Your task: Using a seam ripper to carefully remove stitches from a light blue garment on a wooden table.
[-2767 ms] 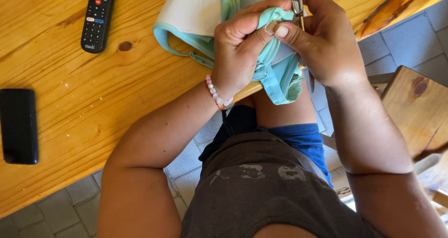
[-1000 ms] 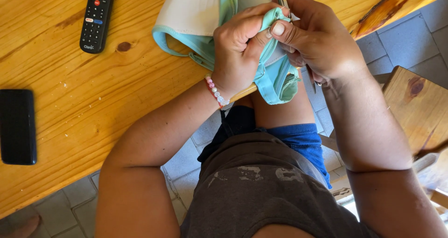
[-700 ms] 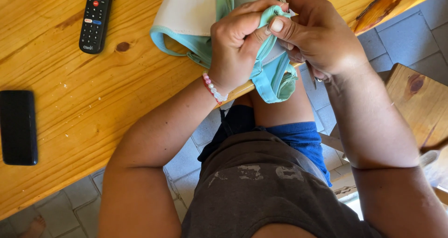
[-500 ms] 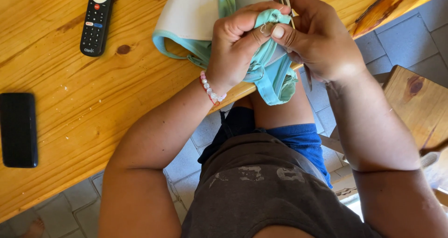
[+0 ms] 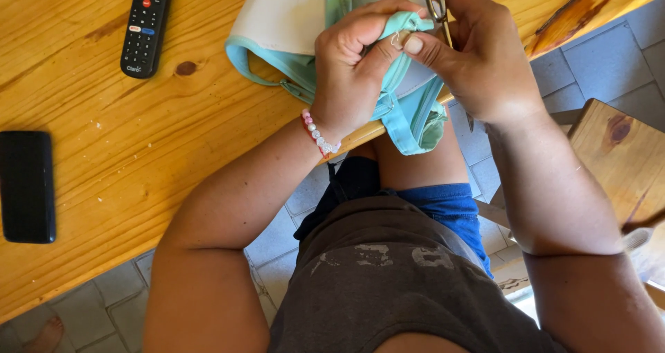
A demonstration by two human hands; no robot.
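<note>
Pinching hands: left hand (image 5: 353,76) and right hand (image 5: 478,62) meet at the bench edge, above the lap.
Left grip: fingers curled shut, bunching a fold of the turquoise garment (image 5: 312,34).
Right grip: thumb and forefinger closed on the same fold, with metal scissors (image 5: 436,0) held in that hand.
Garment: mostly flat on the wooden bench (image 5: 138,152), one strap hanging off the edge below both grips.
Farther off: black remote control (image 5: 145,27); black phone (image 5: 26,187) well apart at left.

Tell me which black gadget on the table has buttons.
The remote control near the top edge: rows of buttons and a white ring. The phone at left is a plain slab.
</note>
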